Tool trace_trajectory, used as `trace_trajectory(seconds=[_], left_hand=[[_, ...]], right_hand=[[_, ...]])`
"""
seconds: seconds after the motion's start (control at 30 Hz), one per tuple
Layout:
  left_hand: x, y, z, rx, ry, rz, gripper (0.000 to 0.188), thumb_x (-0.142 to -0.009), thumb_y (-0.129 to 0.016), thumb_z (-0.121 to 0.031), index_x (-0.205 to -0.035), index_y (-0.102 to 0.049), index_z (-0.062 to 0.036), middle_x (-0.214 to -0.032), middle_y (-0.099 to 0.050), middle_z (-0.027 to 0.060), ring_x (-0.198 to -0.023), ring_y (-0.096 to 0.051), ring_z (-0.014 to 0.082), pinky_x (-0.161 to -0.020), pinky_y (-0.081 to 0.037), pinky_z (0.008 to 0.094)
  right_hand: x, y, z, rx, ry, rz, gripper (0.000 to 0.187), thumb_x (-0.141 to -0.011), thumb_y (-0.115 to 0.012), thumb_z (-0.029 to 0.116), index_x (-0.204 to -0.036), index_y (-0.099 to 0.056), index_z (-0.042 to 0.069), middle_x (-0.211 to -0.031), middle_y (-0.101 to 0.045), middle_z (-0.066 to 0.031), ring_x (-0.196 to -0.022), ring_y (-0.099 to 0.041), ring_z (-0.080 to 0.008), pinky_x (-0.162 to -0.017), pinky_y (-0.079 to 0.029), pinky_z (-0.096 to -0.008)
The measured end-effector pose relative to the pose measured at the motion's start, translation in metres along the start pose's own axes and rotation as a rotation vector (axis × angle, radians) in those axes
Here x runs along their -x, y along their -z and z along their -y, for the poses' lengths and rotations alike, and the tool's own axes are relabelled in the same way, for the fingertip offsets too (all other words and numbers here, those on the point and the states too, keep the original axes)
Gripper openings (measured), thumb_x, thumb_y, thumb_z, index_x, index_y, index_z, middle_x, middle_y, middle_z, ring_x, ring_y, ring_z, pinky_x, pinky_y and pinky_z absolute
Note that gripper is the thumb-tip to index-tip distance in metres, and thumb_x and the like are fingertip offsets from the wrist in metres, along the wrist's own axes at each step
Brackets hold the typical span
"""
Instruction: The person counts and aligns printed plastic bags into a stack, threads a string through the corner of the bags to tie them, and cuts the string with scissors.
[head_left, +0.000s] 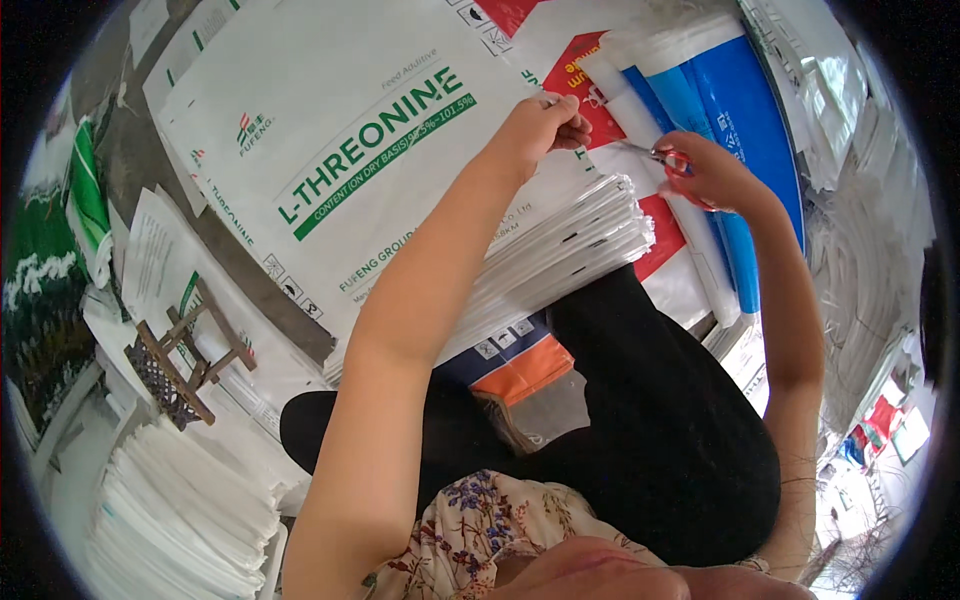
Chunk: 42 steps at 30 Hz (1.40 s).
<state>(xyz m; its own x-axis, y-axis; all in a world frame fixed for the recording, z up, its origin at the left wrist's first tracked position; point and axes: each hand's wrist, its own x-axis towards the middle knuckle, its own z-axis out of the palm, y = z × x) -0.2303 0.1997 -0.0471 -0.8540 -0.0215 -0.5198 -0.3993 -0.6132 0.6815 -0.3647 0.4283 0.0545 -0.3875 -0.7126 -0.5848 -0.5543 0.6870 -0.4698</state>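
Observation:
Scissors with red handles (672,162) are in my right hand (712,176), their blades pointing left toward my other hand. My left hand (550,128) has its fingers curled in a pinch above the right edge of a large white sack with green print (340,130). What the pinch holds, if anything, is too small to make out. Below the hands, across my lap, lies a stack of folded white woven sacks (570,250). Under and beyond the scissors is a white sack with red patches (655,235).
Rolled blue and white sacks (735,130) lie just beyond my right hand. At the left are a small wooden stool on its side (190,350) and a pile of white sacks (190,510). More white sacks (855,260) are heaped along the right.

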Motion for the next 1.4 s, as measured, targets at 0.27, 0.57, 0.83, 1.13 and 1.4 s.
trace_trajectory(seconds=[0.27, 0.57, 0.83, 1.13, 1.4], left_hand=[[0.002, -0.008, -0.004, -0.027, 0.002, 0.003, 0.030, -0.098, -0.056, -0.029, -0.082, -0.057, -0.0037, -0.090, -0.066, 0.0122, -0.081, -0.066, 0.0211, -0.079, -0.054, 0.0313], [0.002, -0.014, -0.007, -0.005, -0.039, 0.063, 0.030, -0.098, -0.056, -0.028, -0.083, -0.057, -0.0016, -0.089, -0.066, 0.0123, -0.080, -0.066, 0.0211, -0.079, -0.054, 0.0323], [0.040, 0.043, -0.048, 0.203, -0.232, -0.235, 0.030, -0.099, -0.055, -0.028, -0.090, -0.058, 0.0001, -0.091, -0.065, 0.0112, -0.081, -0.064, 0.0187, -0.076, -0.054, 0.0284], [0.189, 0.202, -0.106, 0.260, -0.470, -0.592, 0.025, -0.099, -0.054, -0.023, -0.094, -0.060, 0.0004, -0.091, -0.064, 0.0102, -0.083, -0.061, 0.0172, -0.074, -0.050, 0.0284], [0.422, 0.148, -0.100, 0.634, -0.397, -1.055, 0.019, -0.096, -0.059, -0.015, -0.080, -0.055, -0.0047, -0.079, -0.059, 0.0066, -0.081, -0.062, 0.0176, -0.074, -0.052, 0.0306]], right_hand=[[-0.028, -0.014, 0.018, 0.137, 0.045, 0.148, 0.054, -0.078, -0.079, 0.040, -0.119, -0.057, 0.012, -0.105, -0.061, -0.0157, -0.095, -0.062, -0.0322, -0.082, -0.049, -0.0414], [-0.048, -0.013, 0.034, 0.176, -0.055, 0.267, 0.044, -0.080, -0.077, 0.025, -0.116, -0.060, 0.008, -0.098, -0.066, -0.0148, -0.091, -0.063, -0.0334, -0.080, -0.048, -0.0412], [-0.056, -0.010, 0.036, 0.028, -0.034, -0.104, 0.039, -0.083, -0.075, 0.022, -0.115, -0.060, 0.007, -0.096, -0.067, -0.0159, -0.087, -0.064, -0.0294, -0.076, -0.049, -0.0371], [-0.182, -0.045, 0.152, -0.048, 0.222, -0.264, 0.041, -0.088, -0.064, 0.025, -0.125, -0.057, 0.008, -0.102, -0.066, -0.0203, -0.093, -0.064, -0.0354, -0.081, -0.050, -0.0408], [-0.167, -0.075, 0.189, 0.114, 0.465, -0.213, 0.039, -0.089, -0.062, 0.020, -0.125, -0.058, 0.005, -0.123, -0.059, -0.0202, -0.114, -0.056, -0.0375, -0.101, -0.043, -0.0423]])
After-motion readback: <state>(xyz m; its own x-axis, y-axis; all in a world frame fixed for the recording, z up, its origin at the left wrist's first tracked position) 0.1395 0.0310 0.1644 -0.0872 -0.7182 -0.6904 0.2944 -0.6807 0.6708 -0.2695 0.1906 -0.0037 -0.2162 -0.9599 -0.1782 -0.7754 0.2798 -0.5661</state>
